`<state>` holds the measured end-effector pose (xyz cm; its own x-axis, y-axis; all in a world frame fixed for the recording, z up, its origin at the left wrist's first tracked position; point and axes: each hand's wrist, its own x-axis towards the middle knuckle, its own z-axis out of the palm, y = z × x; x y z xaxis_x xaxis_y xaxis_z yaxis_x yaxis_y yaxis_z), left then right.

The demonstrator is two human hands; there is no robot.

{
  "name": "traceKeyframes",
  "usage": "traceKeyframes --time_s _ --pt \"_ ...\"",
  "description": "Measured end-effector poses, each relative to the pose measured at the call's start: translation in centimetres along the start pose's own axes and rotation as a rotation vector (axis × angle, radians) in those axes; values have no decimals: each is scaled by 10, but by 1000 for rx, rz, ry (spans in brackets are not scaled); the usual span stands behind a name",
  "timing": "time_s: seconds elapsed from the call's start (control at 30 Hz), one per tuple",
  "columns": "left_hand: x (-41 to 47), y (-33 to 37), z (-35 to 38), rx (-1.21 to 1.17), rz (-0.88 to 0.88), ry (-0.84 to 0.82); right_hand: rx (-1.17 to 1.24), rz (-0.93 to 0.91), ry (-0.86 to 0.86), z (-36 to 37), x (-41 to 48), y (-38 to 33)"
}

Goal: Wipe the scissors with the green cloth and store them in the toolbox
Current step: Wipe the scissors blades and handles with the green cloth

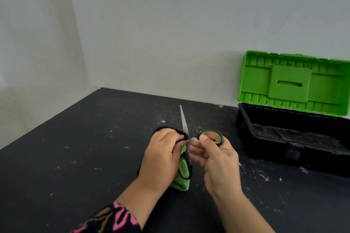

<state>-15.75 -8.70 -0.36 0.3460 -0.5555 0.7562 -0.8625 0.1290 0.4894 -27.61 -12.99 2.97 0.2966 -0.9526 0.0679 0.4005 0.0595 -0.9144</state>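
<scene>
Patterned sleeve (113, 217) low left; left hand (162, 155) is pinching the green cloth (181, 183) round the scissors (184, 121), right hand (217, 162) gripping a handle loop. Wiping looks underway; next, closing blades, then lowering them into the open toolbox (274, 149).

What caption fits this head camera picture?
Left hand holds green cloth on open scissors, right hand holds a handle, toolbox open nearby.

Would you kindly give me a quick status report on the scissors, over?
Left hand grips green cloth on scissors. Right hand holds a handle loop. Toolbox open, nothing blocking it.
</scene>
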Motion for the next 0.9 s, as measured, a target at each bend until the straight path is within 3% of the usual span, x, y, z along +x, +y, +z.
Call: traceKeyframes --time_s 0.37,0.57,0.67,0.77,0.9 --pt "7 -20 -11 74 -149 -61 68 36 13 -8 8 -6" --pt "12 -21 -21 -67 -390 155 154 112 75 -11 16 -8" --pt "6 -2 -20 -122 -176 191 145 131 88 -9 15 -5" --pt "-4 13 -5 -145 36 27 142 134 70 -7 12 -3" --pt "-3 8 6 -105 46 2 104 124 54 -4 9 -2"
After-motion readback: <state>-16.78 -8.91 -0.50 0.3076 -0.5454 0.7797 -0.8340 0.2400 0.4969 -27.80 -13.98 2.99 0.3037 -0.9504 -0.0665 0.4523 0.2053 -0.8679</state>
